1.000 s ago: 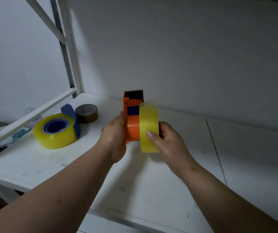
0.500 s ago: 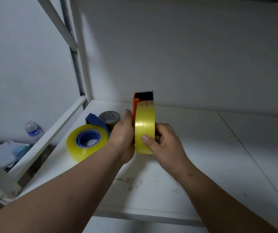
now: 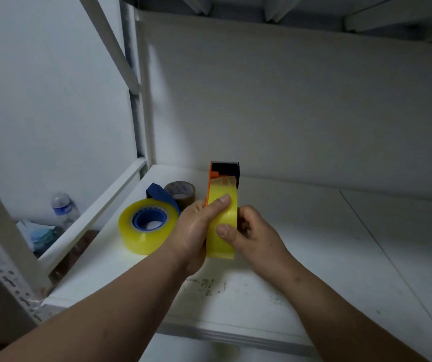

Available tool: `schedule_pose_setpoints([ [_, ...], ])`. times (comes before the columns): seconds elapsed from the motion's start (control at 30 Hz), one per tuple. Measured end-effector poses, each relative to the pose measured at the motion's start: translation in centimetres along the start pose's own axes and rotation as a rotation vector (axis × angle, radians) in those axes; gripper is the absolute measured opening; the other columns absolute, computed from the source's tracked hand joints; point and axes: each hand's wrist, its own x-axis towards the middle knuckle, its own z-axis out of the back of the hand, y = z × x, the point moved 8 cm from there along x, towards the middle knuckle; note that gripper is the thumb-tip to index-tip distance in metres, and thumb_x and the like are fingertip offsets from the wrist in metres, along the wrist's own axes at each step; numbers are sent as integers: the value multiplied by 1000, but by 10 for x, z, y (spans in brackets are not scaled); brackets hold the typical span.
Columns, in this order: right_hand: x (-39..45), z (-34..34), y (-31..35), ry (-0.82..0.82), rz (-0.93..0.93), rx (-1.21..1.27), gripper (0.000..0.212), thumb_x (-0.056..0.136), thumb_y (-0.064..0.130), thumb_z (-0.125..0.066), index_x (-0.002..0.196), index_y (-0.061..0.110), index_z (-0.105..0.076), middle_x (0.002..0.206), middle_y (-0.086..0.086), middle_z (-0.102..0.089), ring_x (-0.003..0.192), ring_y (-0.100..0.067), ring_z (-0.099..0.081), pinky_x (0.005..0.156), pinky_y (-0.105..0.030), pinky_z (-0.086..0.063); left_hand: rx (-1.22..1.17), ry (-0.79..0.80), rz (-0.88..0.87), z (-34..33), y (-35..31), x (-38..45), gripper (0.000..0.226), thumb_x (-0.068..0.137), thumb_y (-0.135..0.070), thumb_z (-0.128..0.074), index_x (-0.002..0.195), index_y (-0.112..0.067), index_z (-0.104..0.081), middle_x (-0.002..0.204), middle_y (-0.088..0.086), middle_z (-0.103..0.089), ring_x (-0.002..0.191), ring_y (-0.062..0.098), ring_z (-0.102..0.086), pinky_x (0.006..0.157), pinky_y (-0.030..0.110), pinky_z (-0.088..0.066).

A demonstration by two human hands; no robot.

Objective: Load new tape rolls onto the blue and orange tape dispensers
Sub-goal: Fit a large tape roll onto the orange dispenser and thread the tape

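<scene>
Since a second ago, the roll [image 3: 222, 220] has slid fully onto the orange dispenser [image 3: 224, 169], held above the shelf's [image 3: 314, 257] left end. Left hand [image 3: 196, 231] grips the dispenser, thumb on tape; right hand [image 3: 248, 236] pinches the roll. Seating looks done; the blue dispenser [image 3: 154, 205] seems already loaded.

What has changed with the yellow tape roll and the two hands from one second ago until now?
The yellow tape roll went from half off the orange dispenser to flush against it, seated. The left hand shifted its thumb over the roll's face; the right hand keeps gripping the roll's other side. The blue dispenser, the brown roll and the shelf stayed as they were.
</scene>
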Motion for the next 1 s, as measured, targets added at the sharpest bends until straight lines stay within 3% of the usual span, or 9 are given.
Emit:
schedule_pose_setpoints([
  [0.13, -1, 2, 5, -11, 24, -49, 24, 80, 45, -69, 76, 36, -46, 86, 5, -50, 65, 4, -49, 54, -7, -38, 4, 3, -46, -4, -5, -8, 58, 84, -40, -64, 113, 11, -61, 104, 31, -70, 95, 41, -68, 90, 53, -53],
  [0.3, -9, -6, 5, 90, 0, -60, 25, 79, 55, -63, 85, 32, -55, 82, 12, -59, 66, 4, -55, 54, -6, -40, 24, 69, -90, 4, 1, -16, 26, 83, -27, -67, 95, -4, -68, 84, 15, -70, 78, 28, -69, 69, 36, -58],
  [0.37, -12, -4, 4, 91, -14, -95, 41, 77, 65, -53, 69, 25, -57, 64, 14, -60, 57, 2, -54, 51, -10, -38, 15, 73, -92, 8, 4, -22, 18, 82, -27, -67, 84, -9, -74, 80, 11, -74, 73, 24, -71, 63, 32, -57],
  [0.43, -10, 11, 2, -53, -28, -133, 50, 83, 61, -52, 65, 14, -57, 62, 1, -61, 58, -8, -54, 53, -18, -40, 39, 69, -91, 14, 7, -27, 16, 81, -27, -68, 77, -16, -79, 77, 6, -76, 71, 19, -72, 60, 28, -56],
  [0.5, -6, 28, 2, -247, -23, -136, 37, 86, 48, -58, 65, 17, -55, 62, 2, -57, 57, -3, -51, 51, -13, -37, 75, 64, -71, 21, 11, -29, 11, 78, -30, -74, 76, -19, -78, 75, 3, -73, 71, 21, -68, 63, 30, -54],
  [0.57, 0, 31, 8, -337, 0, -186, 23, 85, 39, -61, 70, 22, -54, 70, 8, -57, 61, 0, -51, 55, -13, -37, 87, 59, -36, 30, 16, -29, 16, 74, -31, -76, 78, -16, -71, 77, 12, -62, 75, 29, -58, 68, 37, -47],
  [0.67, 11, 17, 16, -366, 16, -282, 15, 83, 32, -64, 80, 19, -55, 85, 0, -58, 63, -2, -50, 61, -19, -39, 111, 54, 3, 42, 18, -32, 42, 63, -36, -79, 87, -5, -63, 83, 20, -54, 78, 32, -52, 72, 44, -42],
  [0.8, 15, 0, 23, -437, -48, -407, 22, 78, 40, -61, 72, 26, -44, 75, 5, -56, 65, -6, -52, 57, -27, -41, 146, 67, 3, 60, 18, -38, 75, 56, -38, -80, 104, 14, -56, 88, 22, -59, 80, 34, -56, 73, 47, -46],
  [1.0, 16, -21, 18, -408, -273, -505, 26, 74, 45, -58, 70, 23, -45, 69, 7, -55, 66, -15, -54, 52, -28, -35, 189, 89, 15, 82, 24, -37, 39, 64, -30, -79, 91, -9, -61, 82, 17, -58, 73, 29, -57, 68, 43, -48],
])
